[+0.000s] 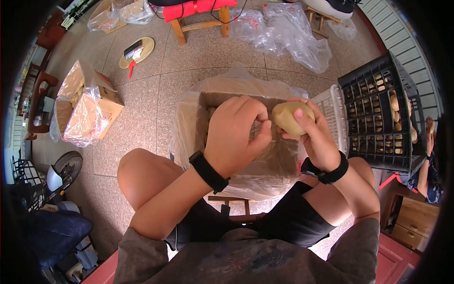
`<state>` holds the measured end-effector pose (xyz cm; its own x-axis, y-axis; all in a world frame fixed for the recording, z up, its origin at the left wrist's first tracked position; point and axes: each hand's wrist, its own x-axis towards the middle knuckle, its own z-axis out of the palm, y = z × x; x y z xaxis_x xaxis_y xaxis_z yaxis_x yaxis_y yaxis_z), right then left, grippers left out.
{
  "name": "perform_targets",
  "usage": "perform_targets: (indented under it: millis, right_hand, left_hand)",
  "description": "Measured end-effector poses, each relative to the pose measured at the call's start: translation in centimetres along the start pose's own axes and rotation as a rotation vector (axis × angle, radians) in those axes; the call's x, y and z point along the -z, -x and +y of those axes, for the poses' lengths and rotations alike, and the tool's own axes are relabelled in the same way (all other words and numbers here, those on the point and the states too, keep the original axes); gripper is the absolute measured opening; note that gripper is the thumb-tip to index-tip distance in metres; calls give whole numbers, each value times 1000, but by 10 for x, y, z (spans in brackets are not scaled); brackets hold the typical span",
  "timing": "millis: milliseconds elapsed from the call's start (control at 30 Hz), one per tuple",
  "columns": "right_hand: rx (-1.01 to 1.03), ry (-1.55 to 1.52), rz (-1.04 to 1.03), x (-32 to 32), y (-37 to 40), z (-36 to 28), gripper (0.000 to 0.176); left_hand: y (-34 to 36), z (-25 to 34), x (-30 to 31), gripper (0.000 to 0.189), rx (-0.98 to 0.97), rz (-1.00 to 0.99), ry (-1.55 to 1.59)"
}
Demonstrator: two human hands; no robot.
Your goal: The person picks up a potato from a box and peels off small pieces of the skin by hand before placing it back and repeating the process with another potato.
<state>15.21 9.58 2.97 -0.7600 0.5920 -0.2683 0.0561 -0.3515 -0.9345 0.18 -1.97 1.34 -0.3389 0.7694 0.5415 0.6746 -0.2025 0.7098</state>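
Observation:
In my right hand (317, 135) I hold a smooth, oval, yellow-brown fruit (292, 118), thumb on its near side and fingers wrapped behind it. My left hand (240, 132) is just left of it, thumb and forefinger tips brought together in a pinch; I cannot tell whether something small is between them. Both hands are over an open cardboard box (279, 163) lined with clear plastic, which stands between my knees. Part of the box's inside is hidden behind my left hand, with something rounded showing at its left.
A black plastic crate (376, 154) holding several similar fruits stands at the right, beside a white crate (333, 106). Another person's hand (429, 135) shows at the far right. On the left floor sits a cardboard box (111, 102); plastic sheeting (298, 38) lies ahead, near a wooden stool (179, 31).

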Motion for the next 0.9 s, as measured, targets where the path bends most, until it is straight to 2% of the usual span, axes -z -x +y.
perform_targets:
  millis: [67,133,167,233,333,367,433,633,900]
  right_hand:
    - [-16,-5,2,0,-1,0,44]
    - [-147,-82,-70,3,-2,-1,52]
    - [-147,-83,-70,6,-3,0,52]
    - [-253,-240,-239,14,-5,3,62]
    - [-305,-247,-275,14,-5,2,64]
    - [-304,-247,-274,10,-4,-1,64]
    - [-298,-198,-84,-1,0,-7,61]
    - [-285,-197,-225,5,3,0,55]
    - [-157,-47,-192,0,6,2,49]
  left_hand:
    - [1,-2,4,19,-11,-103,-96]
    - [2,-1,0,22,-4,-100,-81]
    - [3,-1,-3,26,4,-96,-66]
    - [4,-2,-6,28,-14,-96,-45]
    - [4,-2,-4,31,-33,-108,-18]
    - [3,-1,-3,31,-32,-119,-14]
    - [3,-1,-3,31,-40,-121,-3]
    - [1,-2,-2,23,-52,-72,42]
    - [0,0,1,14,-43,-34,28]
